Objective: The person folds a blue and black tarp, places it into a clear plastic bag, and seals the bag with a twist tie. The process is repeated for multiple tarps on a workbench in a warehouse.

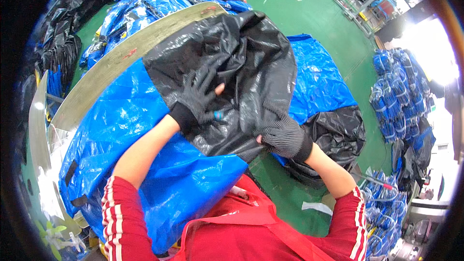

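Observation:
A large sheet of shiny blue plastic point(130, 101) with a creased black section point(261, 53) is spread in front of me, over a board with a pale curved edge point(99, 75). On the black part lies my left hand point(195, 99), in a grey ribbed glove with a bare thumb tip, its fingers spread. A small blue spot point(218, 115) shows beside its wrist. My right hand point(282, 135), gloved alike, rests at the black section's right edge, fingers reaching up and left over it, slightly blurred. What lies under both palms is hidden.
More blue sheeting point(319, 77) and black sheeting point(338, 130) hang at the right. Blue folded bundles point(150, 7) lie beyond the board. Tied blue stacks point(401, 92) stand at far right, with another stack point(386, 208) below. The floor point(275, 0) is green.

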